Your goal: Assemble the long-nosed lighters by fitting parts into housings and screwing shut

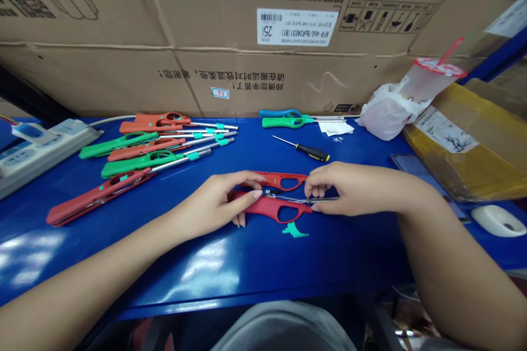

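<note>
A red lighter has been split into two casing halves on the blue table. My left hand (224,197) is closed on the left end of the nearer red casing half (263,205), and its fingers also reach the farther half (269,178). Thin wires and a small dark part lie between the halves. My right hand (346,189) pinches the metal lighter tube (327,199) at the right end of the casing; its fingertips partly hide the tube. Just in front of the nearer half lies a loose teal trigger (294,230).
Several red and green lighters (132,162) lie at left near a power strip (45,145). Behind my hands are a screwdriver (313,152) and blue and green lighters (284,121). A bagged drink cup (428,82), taped carton (473,142), phone (428,181) and white mouse (498,220) stand right.
</note>
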The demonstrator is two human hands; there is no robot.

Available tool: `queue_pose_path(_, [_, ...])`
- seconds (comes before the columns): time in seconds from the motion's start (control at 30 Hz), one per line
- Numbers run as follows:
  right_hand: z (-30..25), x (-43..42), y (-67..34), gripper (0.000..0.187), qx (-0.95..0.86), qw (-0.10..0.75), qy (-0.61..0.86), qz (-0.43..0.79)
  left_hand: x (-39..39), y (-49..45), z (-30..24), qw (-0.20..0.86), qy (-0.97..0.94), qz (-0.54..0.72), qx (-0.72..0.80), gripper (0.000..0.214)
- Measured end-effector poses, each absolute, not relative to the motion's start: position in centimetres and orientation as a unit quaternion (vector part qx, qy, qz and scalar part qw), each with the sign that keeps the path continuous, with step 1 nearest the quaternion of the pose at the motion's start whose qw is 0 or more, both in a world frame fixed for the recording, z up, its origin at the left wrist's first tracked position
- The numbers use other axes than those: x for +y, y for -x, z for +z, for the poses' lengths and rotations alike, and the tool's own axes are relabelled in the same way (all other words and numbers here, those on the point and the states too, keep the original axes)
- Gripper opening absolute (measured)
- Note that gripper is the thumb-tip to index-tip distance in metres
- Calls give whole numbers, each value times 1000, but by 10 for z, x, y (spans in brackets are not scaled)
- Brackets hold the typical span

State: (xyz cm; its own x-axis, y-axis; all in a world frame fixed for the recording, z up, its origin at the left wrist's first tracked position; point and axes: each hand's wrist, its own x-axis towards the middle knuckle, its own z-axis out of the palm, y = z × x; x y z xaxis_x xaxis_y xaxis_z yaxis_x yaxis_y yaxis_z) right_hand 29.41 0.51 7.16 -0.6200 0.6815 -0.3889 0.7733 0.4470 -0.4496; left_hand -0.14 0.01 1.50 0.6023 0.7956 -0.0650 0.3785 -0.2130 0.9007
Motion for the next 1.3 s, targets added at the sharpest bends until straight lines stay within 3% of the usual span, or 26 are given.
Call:
queue_pose_path(0.2, [66,4,-284,19,871,44,-390,-294,5,4,13,321,-866,225,310,28])
queue_pose_path(0.43, [71,-1,-278,26,881,16,-381,-278,-5,5,25,266,-876,234,326,10])
queue_pose_path(0.57, [81,-12,-272,32,864,11,-455,-213,-8,8,31,265,-881,227,320,9])
queue_pose_path(0.73, [83,-30,-261,40,871,74,-454,-172,-7,12,37,247,-871,249,342,13])
queue_pose_path(0.83, [81,-33,-259,28,871,50,-469,-136,-8,13,39,225,-887,245,319,11])
queue_pose_path(0.97, [82,-31,-262,27,867,-2,-482,-123,-10,12,40,178,-872,329,317,6])
queue_pose_path(1.07, [77,-35,-261,40,893,57,-402,-192,-10,12,40,164,-830,391,363,8])
queue_pose_path(1.17, [67,-41,-255,30,911,115,-350,-187,-9,10,40,209,-797,419,381,10])
queue_pose_path(1.3, [65,-40,-253,25,909,131,-333,-213,-8,8,39,236,-813,428,315,8])
